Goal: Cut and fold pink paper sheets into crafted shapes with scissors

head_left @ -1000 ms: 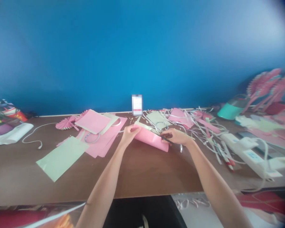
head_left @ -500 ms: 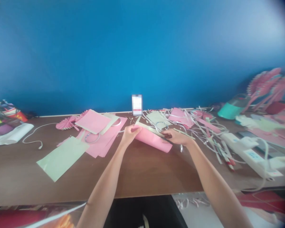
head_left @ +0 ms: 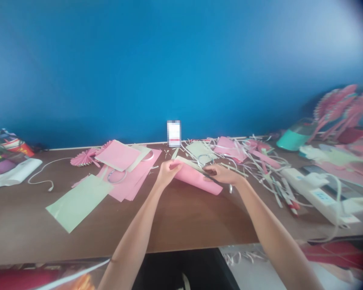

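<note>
The curled pink paper sheet (head_left: 196,181) sits near the middle of the brown wooden table (head_left: 181,217), its upper edge lined by a pale green strip (head_left: 189,164); the left hand (head_left: 168,172) grips the sheet's left end, fingers pressed together and curled over the edge; the right hand (head_left: 224,174) lies on its right end, fingers pressed together and extended, a dark slender tool (head_left: 211,174) showing beneath them, partly hidden; shredded paper strips (head_left: 260,161) crowd the right side, before a white power strip (head_left: 320,197); stacked pink sheets (head_left: 121,189) and a pale green sheet (head_left: 78,203) lie left.
</note>
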`<act>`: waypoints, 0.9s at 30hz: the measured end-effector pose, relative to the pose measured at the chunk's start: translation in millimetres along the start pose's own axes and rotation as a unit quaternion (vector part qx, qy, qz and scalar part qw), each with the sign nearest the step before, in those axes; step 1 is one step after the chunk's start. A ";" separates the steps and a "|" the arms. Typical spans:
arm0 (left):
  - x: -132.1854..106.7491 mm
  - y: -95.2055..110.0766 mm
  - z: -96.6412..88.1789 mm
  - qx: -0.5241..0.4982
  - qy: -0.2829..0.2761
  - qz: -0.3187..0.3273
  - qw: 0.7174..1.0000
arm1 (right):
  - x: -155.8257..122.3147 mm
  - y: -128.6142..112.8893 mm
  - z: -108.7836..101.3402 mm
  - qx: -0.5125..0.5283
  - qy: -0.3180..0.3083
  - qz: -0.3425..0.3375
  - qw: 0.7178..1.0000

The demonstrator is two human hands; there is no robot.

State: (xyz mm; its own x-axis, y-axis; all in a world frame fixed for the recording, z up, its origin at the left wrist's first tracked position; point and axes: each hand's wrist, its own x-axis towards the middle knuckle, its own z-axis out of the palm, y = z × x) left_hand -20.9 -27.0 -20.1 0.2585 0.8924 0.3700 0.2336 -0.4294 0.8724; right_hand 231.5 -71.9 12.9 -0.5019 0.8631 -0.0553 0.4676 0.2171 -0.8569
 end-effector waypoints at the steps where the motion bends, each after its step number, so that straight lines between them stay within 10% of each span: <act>1: 0.0 0.5 0.1 -0.004 0.001 -0.001 1.000 | 0.3 0.3 0.0 -0.001 0.001 0.000 1.000; 27: 0.2 -1.5 -0.8 -0.061 0.011 -0.039 0.997 | 5.1 8.0 1.6 -0.037 0.021 -0.013 0.999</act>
State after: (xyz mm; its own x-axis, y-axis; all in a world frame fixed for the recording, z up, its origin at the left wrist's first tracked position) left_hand -21.9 -26.1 -21.1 0.2224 0.9259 0.3053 0.1352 -0.3394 0.9309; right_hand 231.6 -66.5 5.0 -0.4844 0.8748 -0.0113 0.5078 0.2706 -0.8179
